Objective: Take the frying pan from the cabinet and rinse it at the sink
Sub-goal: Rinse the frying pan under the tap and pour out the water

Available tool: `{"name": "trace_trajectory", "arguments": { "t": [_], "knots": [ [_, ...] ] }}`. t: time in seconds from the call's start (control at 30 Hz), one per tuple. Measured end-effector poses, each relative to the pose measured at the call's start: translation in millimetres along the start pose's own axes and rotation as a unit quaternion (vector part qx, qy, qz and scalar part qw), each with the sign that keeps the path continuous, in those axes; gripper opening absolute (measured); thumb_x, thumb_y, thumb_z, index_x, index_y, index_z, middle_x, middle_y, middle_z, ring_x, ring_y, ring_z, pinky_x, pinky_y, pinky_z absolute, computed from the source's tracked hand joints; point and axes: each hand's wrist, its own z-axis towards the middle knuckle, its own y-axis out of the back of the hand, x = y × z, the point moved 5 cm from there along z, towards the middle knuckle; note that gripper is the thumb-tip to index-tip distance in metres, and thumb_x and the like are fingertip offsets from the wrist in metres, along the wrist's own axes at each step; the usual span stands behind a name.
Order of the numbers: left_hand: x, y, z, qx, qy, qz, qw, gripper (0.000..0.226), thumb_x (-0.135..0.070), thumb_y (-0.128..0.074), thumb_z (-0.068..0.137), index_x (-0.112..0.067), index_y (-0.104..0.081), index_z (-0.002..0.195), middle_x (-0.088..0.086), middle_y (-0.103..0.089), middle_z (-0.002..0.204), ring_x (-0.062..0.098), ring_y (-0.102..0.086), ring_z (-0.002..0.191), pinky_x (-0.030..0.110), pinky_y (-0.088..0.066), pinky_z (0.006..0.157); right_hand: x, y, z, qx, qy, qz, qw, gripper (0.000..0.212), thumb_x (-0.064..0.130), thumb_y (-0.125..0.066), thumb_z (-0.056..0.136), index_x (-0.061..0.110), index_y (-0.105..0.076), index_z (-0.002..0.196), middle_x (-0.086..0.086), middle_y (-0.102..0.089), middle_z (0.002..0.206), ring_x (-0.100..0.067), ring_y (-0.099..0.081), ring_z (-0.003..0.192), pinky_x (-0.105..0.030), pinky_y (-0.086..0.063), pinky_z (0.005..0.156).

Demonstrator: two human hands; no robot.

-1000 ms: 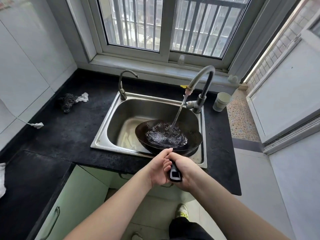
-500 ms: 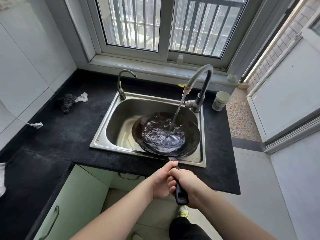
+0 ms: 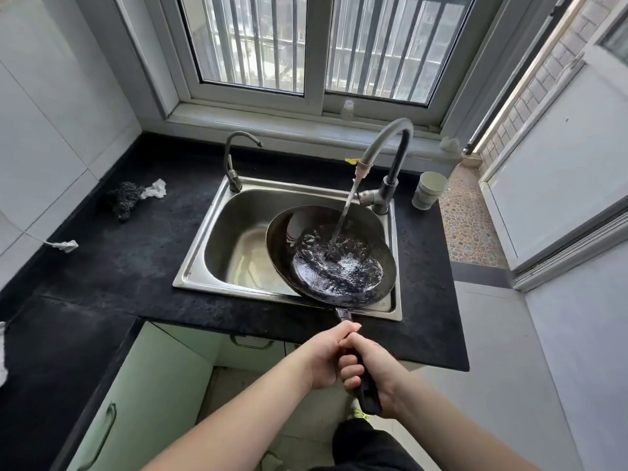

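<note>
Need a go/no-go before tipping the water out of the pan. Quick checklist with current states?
1. Left hand and right hand both grip the pan handle: ok.
2. Frying pan held over the sink, near rim overhanging the sink's front edge: ok.
3. Stream from the tall faucet lands inside the pan: ok.
4. Water pooled in the pan, ready to swirl: ok.
5. Sink drain open: cannot tell.
6. Cup on the counter, apart from the pan: ok.
</note>
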Motion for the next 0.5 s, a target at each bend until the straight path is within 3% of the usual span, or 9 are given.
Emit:
{"name": "trace_trajectory", "arguments": {
  "t": [0.07,0.1,0.23,0.33,0.43,0.5],
  "knots": [
    [-2.8,0.5,2.0,0.018,-0.01,-0.009,1.0,0.055,-0.056,-0.054,0.081,-0.012,-0.071,0.108,0.002,-0.04,0.077,0.011,-0.045,0.058,0.019,-0.041,0.04,4.6,-2.8,-1.7,-0.011,0.026,0.0,1.0,0.028,0.01,-0.046,0.093,0.02,-0.038,0.067,0.005,-0.029,0.047,-0.002,-0.027,0.029,-0.011,-0.023,0.028],
    [-4.4,1.1,2.4,0.017,-0.013,-0.02,1.0,0.055,-0.055,-0.052,0.083,-0.011,-0.072,0.11,0.002,-0.041,0.078,0.011,-0.044,0.06,0.018,-0.04,0.039,7.9,-5.3,-2.2,-0.013,0.039,-0.005,0.999,0.029,0.009,-0.046,0.094,0.02,-0.039,0.068,0.005,-0.03,0.047,-0.001,-0.028,0.028,-0.011,-0.024,0.028],
    [-11.8,8.2,11.0,0.003,-0.012,-0.064,0.998,0.057,-0.053,-0.077,0.062,-0.022,-0.05,0.102,-0.001,-0.021,0.072,0.013,-0.039,0.05,0.02,-0.038,0.035,19.7,-17.0,-2.0,0.009,0.055,-0.023,0.998,0.024,0.006,-0.044,0.095,0.015,-0.044,0.073,0.004,-0.038,0.049,0.0,-0.034,0.03,-0.013,-0.028,0.028],
    [-12.6,12.4,13.6,0.015,-0.006,-0.095,0.995,0.055,-0.049,-0.081,0.056,-0.027,-0.042,0.088,-0.004,-0.012,0.072,0.012,-0.037,0.046,0.018,-0.035,0.032,24.2,-21.1,-2.1,0.005,0.062,-0.04,0.997,0.022,0.007,-0.046,0.094,0.013,-0.047,0.073,0.003,-0.041,0.053,0.0,-0.036,0.031,-0.013,-0.031,0.029],
    [-19.9,5.2,-2.6,0.016,0.015,-0.1,0.995,0.052,-0.052,-0.079,0.056,-0.027,-0.042,0.083,-0.007,-0.021,0.055,0.011,-0.038,0.037,0.016,-0.034,0.032,25.3,-24.0,-5.3,0.007,0.07,-0.07,0.995,0.019,0.006,-0.047,0.093,0.011,-0.048,0.075,0.0,-0.043,0.056,-0.001,-0.039,0.033,-0.014,-0.033,0.031],
    [-20.4,5.0,-5.2,0.008,0.024,-0.089,0.996,0.045,-0.06,-0.07,0.068,-0.023,-0.048,0.083,-0.006,-0.029,0.046,0.011,-0.04,0.033,0.015,-0.033,0.032,24.5,-23.7,-7.1,0.006,0.086,-0.108,0.99,0.018,0.005,-0.046,0.093,0.01,-0.049,0.076,-0.001,-0.044,0.056,-0.002,-0.04,0.034,-0.016,-0.034,0.032]
  ]
}}
